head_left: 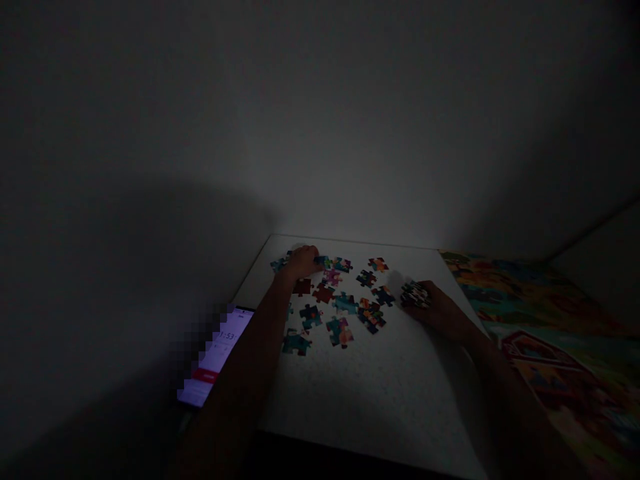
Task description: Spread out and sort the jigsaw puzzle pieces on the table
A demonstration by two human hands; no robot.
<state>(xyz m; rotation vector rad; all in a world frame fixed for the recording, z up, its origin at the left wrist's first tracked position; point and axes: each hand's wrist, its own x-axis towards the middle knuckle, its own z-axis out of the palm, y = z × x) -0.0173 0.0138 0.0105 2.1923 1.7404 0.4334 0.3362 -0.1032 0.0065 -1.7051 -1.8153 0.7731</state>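
Jigsaw pieces lie loosely spread over a white table (380,373) in dim light. At the far left of the spread, my left hand (304,261) is closed with curled fingers at a blue-green jigsaw piece (323,261), low over the tabletop. The fingertips are partly hidden, and the forearm covers some pieces behind it. My right hand (437,307) grips a stack of jigsaw pieces (415,295) at the right of the spread. Between the hands are a dark red piece (324,293), a pink piece (332,277) and a dark blue piece (383,295).
A lit phone (220,350) showing a timer lies at the table's left edge, partly behind my left forearm. Pale walls (350,133) rise behind and to the left. Right of the table is a colourful printed surface (540,360).
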